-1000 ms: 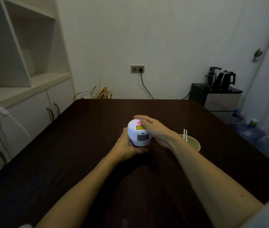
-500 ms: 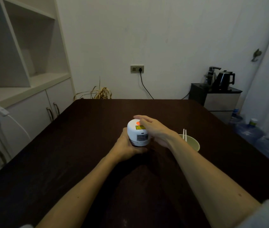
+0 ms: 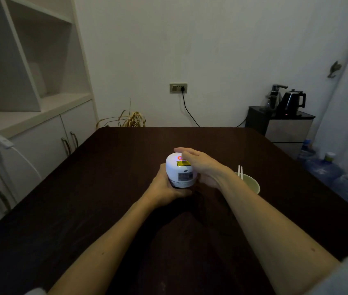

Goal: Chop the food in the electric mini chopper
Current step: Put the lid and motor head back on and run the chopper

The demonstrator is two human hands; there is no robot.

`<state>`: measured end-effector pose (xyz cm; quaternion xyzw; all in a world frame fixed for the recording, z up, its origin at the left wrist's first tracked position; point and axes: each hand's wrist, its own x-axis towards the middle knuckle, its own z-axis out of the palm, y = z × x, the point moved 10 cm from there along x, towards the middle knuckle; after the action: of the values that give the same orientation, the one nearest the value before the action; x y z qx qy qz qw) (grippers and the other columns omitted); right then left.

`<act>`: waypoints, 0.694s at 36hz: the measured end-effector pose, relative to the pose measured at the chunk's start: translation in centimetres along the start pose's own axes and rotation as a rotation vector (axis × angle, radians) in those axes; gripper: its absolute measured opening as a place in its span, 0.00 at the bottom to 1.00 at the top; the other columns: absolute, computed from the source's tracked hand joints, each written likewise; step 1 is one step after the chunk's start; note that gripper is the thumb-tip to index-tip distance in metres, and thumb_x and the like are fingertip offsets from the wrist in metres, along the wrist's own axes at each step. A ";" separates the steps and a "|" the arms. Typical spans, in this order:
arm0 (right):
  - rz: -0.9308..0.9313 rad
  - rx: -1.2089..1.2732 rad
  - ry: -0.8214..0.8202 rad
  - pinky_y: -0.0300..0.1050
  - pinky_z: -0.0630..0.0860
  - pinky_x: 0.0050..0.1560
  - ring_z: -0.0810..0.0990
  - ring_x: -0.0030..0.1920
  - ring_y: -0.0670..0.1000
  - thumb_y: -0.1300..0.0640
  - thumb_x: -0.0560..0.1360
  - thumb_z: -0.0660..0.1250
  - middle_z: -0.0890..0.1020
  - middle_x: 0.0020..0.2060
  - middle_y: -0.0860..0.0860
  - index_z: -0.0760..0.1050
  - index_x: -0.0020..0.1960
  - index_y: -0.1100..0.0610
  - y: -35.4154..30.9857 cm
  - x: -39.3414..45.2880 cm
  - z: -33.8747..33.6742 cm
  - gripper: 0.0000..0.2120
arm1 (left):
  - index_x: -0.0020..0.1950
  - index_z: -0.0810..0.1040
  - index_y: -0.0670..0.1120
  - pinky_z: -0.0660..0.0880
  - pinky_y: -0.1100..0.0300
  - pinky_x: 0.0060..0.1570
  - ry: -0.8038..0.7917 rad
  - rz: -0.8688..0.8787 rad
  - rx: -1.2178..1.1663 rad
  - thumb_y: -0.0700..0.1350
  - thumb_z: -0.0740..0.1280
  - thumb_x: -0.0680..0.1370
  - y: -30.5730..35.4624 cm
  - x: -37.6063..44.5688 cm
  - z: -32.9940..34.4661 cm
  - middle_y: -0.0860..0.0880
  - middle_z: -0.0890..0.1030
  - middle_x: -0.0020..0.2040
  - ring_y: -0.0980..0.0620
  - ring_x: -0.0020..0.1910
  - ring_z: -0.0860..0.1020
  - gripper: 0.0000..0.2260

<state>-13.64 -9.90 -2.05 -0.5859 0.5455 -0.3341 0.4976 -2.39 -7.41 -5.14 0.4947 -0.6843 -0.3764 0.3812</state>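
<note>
The white electric mini chopper (image 3: 179, 171) stands upright in the middle of the dark table (image 3: 105, 188), a red ring lit on its top. My left hand (image 3: 164, 188) wraps around its lower part from the left, hiding the bowl and the food inside. My right hand (image 3: 200, 165) rests on the top right of the white motor head, a finger on the lit button.
A pale green bowl (image 3: 251, 184) with white chopsticks (image 3: 240, 171) sits on the table just right of my right wrist. White cabinets (image 3: 30, 145) line the left side. A black stand with a kettle (image 3: 294, 101) is at the back right, water bottles beside it.
Both hands and the chopper stay in place. The red light on the chopper's top stays lit.
</note>
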 end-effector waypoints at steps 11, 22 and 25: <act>0.041 0.001 0.006 0.65 0.64 0.67 0.70 0.66 0.59 0.47 0.83 0.56 0.71 0.67 0.51 0.76 0.62 0.37 -0.2 -0.2 -0.2 0.13 | 0.64 0.58 0.58 0.73 0.73 0.38 -0.009 0.010 -0.005 0.50 0.82 0.60 0.1 0.1 0.1 0.57 0.73 0.57 0.59 0.52 0.75 0.42; 0.054 0.019 0.009 0.72 0.62 0.70 0.67 0.71 0.62 0.47 0.83 0.57 0.69 0.72 0.52 0.76 0.66 0.38 0.0 -0.1 -0.2 0.15 | 0.65 0.56 0.58 0.70 0.68 0.43 -0.007 -0.005 0.004 0.50 0.81 0.61 -0.1 0.0 0.1 0.56 0.72 0.59 0.59 0.54 0.74 0.43; 0.048 0.023 0.006 0.72 0.62 0.70 0.67 0.71 0.62 0.46 0.82 0.58 0.70 0.72 0.52 0.77 0.65 0.37 0.1 -0.1 -0.2 0.14 | 0.65 0.56 0.58 0.70 0.68 0.43 -0.006 -0.007 0.008 0.51 0.81 0.61 -0.1 0.0 0.1 0.56 0.72 0.59 0.58 0.54 0.74 0.43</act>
<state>-13.90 -9.86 -2.06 -0.5658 0.5569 -0.3303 0.5105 -2.40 -7.41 -5.29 0.4978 -0.6851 -0.3764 0.3758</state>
